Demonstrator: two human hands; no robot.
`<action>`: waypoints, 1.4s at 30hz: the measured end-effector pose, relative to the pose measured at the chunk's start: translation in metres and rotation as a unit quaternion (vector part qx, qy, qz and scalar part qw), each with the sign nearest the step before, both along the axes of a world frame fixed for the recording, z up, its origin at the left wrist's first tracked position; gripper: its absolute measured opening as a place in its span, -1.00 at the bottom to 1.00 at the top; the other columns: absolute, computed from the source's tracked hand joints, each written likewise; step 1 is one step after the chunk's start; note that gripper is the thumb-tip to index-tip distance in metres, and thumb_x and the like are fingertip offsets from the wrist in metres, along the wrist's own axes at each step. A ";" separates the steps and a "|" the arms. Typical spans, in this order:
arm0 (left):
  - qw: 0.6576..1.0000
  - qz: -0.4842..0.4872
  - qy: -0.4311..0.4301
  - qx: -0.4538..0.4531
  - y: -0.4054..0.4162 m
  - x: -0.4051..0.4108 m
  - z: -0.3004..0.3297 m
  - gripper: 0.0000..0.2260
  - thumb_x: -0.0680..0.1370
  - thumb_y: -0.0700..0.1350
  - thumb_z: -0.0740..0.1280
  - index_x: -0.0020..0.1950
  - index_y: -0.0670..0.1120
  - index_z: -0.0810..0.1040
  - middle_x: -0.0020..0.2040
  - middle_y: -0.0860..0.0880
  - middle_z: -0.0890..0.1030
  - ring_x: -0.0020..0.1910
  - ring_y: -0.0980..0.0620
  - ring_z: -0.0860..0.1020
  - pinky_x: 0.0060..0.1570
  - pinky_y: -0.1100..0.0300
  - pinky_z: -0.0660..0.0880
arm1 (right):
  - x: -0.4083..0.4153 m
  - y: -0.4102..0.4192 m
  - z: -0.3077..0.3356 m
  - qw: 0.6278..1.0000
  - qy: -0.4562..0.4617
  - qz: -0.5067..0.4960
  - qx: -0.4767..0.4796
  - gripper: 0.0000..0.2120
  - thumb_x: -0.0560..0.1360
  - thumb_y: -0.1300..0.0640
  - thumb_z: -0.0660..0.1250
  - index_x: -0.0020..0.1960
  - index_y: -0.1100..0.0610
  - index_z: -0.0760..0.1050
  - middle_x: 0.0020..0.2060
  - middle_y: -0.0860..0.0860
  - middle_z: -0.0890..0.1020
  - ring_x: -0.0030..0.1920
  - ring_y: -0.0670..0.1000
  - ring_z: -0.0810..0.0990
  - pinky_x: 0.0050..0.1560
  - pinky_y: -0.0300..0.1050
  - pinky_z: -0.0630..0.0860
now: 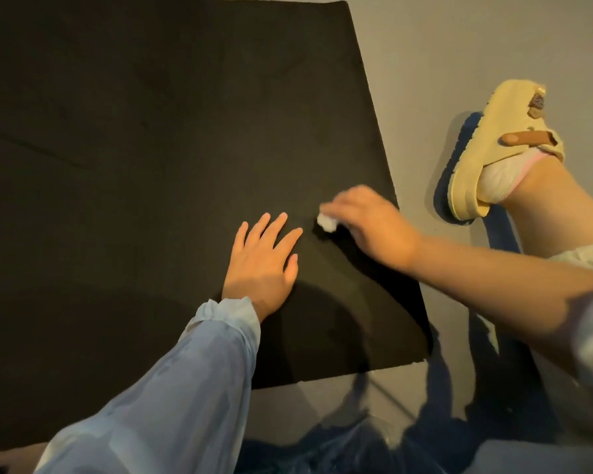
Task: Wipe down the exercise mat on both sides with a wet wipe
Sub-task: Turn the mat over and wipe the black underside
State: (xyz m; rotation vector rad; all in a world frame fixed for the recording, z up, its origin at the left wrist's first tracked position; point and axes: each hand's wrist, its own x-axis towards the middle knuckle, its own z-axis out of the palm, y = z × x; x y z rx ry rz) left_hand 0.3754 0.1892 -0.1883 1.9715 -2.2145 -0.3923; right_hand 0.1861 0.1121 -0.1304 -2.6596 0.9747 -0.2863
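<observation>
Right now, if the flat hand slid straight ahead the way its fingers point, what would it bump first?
Probably nothing: the left hand points up and slightly right across the bare black mat. The wipe lies just right of that line.

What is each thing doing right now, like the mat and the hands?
mat: spread flat on the floor
wipe: bunched up, pressed on the mat
right hand: holds the wipe
left hand: flat on the mat, fingers straight
slipper: worn, resting beside the mat
</observation>
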 end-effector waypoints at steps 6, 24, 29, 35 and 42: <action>0.999 -0.002 0.011 -0.049 0.005 0.000 0.004 -0.65 0.53 -0.05 0.28 0.32 0.01 0.48 0.38 -0.08 0.43 0.40 -0.13 0.34 0.41 -0.06 0.08 | 0.033 -0.097 -0.034 0.944 0.026 -0.330 -0.004 -0.65 0.51 0.41 0.15 0.24 0.25 0.49 0.16 0.21 0.48 0.18 0.20 0.41 0.14 -0.08 0.33; 1.000 -0.006 -0.005 -0.012 0.000 0.002 -0.001 -0.60 0.57 0.00 0.15 0.41 0.07 0.37 0.47 -0.02 0.30 0.48 -0.06 0.17 0.45 -0.01 -0.05 | -0.055 0.118 0.007 0.972 0.162 0.075 0.153 -0.76 0.22 0.24 0.54 -0.16 0.05 0.60 -0.23 -0.03 0.60 -0.26 0.00 0.59 -0.29 -0.21 0.54; 1.000 -0.007 -0.002 -0.004 0.002 0.002 0.001 -0.60 0.57 0.00 0.14 0.42 0.08 0.35 0.48 -0.02 0.28 0.49 -0.05 0.15 0.45 0.00 -0.07 | -0.077 0.136 0.008 0.926 0.235 0.186 0.229 -0.77 0.46 0.24 0.36 0.10 0.10 0.58 0.02 0.04 0.61 0.05 0.06 0.57 0.02 -0.09 0.56; 1.000 0.004 -0.010 0.003 0.000 0.001 0.000 -0.59 0.57 0.01 0.17 0.43 0.10 0.34 0.48 0.00 0.26 0.49 -0.04 0.13 0.44 0.03 -0.11 | -0.056 0.041 0.031 0.994 0.078 0.045 0.066 -0.79 0.34 0.38 0.45 -0.04 0.24 0.60 -0.10 0.16 0.62 -0.05 0.15 0.60 -0.06 -0.05 0.52; 0.998 0.009 0.014 -0.060 0.004 -0.003 0.004 -0.64 0.47 -0.07 0.25 0.25 -0.03 0.55 0.33 -0.11 0.48 0.34 -0.17 0.41 0.35 -0.12 0.21 | -0.005 -0.121 0.003 0.960 0.032 -0.276 -0.040 -0.70 0.48 0.38 0.20 0.14 0.20 0.53 0.11 0.16 0.54 0.14 0.17 0.47 0.06 -0.02 0.37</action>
